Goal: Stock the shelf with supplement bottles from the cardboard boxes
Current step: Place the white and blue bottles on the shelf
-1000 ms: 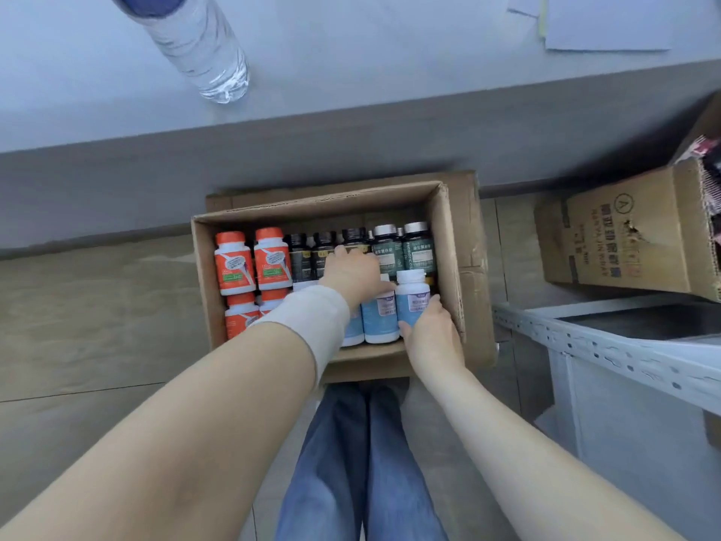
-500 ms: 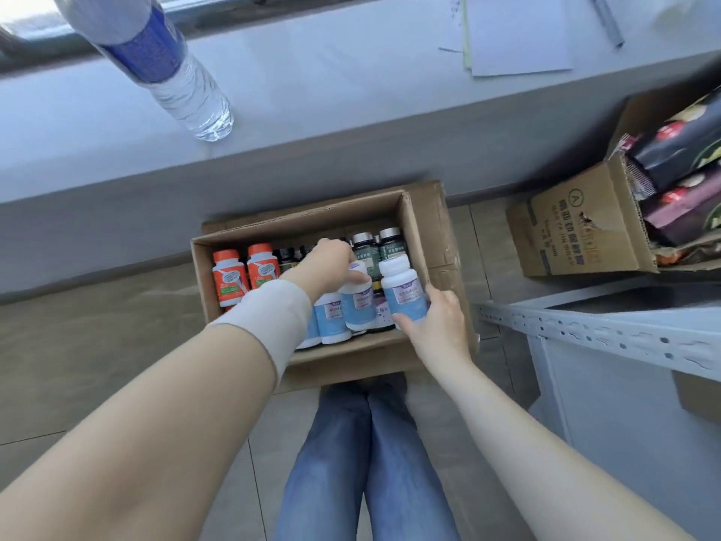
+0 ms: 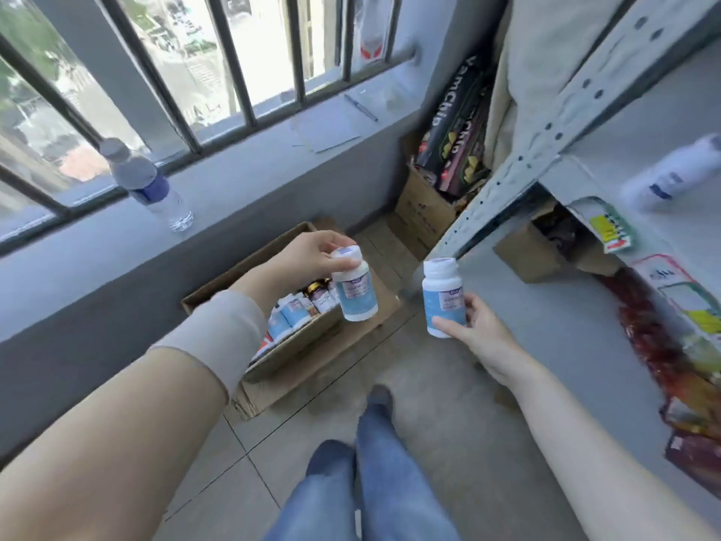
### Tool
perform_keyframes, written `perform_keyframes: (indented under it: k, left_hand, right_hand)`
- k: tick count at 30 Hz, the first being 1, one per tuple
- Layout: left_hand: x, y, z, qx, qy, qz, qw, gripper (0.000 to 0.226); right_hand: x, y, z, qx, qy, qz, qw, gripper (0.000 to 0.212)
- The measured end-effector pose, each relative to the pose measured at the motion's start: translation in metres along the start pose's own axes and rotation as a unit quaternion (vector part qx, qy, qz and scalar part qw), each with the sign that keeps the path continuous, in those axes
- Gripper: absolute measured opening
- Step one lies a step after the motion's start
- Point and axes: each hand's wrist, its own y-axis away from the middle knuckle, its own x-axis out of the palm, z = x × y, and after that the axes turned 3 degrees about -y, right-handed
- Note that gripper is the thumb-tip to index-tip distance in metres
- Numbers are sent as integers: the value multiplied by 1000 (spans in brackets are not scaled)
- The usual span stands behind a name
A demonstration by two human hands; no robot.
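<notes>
At far left a clear plastic water bottle [image 3: 150,185] stands on a grey sill [image 3: 273,162] under a barred window. Below it, on the tiled floor, sits an open brown cardboard box [image 3: 234,283] with more bottles packed upright inside.

Above the box, the left hand [image 3: 312,253] pinches the white cap of the left bottle [image 3: 357,294] from above with its fingertips. The bottle hangs below the hand, nearly upright and slightly tilted. It is a smooth white plastic cylinder with a pale blue label.

Just to its right, and apart from it, the matching right bottle [image 3: 443,296] stands upright. The right hand [image 3: 476,329] holds it with fingers and thumb curled round its lower body.

The shelf [image 3: 565,326], grey metal with a perforated upright, lies to the right of both hands. Its bare lower board is just beside the right hand, so that hand seems the nearer for placing; the left must cross further right.

Behind the upright, a second box [image 3: 425,205] holds glossy snack packs. Red crinkled packets [image 3: 663,353] lie along the shelf's right side. A blurred white bottle [image 3: 675,173] lies on its side on the board above.
</notes>
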Motion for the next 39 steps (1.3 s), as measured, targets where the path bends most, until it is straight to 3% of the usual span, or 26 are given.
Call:
perform_keyframes:
  k: [3, 8, 13, 16, 22, 28, 35, 39]
  left_hand:
    - [30, 38, -51, 42, 1, 48, 998, 20]
    - [104, 81, -129, 98, -7, 119, 988, 37]
    - [200, 133, -195, 178, -11, 190, 966, 37]
    - [270, 174, -229, 234, -17, 235, 943, 26]
    - [439, 267, -278, 282, -44, 328, 901, 10]
    - [594, 353, -316, 317, -80, 377, 866, 30]
    - [735, 400, -363, 350, -124, 428, 824, 29]
    - [806, 403, -396, 359, -114, 435, 818, 8]
  right_hand:
    - [-25, 68, -17, 6, -49, -51, 997, 53]
    - [-73, 164, -52, 0, -122, -143, 982, 59]
    - [-122, 254, -104, -27, -254, -181, 950, 40]
    - [-154, 316, -140, -52, -295, -217, 929, 38]
    - [-228, 463, -228, -105, -305, -312, 893, 40]
    - [-290, 593, -316, -102, -307, -414, 851, 24]
    - [-357, 675, -393, -86, -328, -497, 799, 27]
    - [-422, 696, -416, -93, -316, -520, 788, 31]
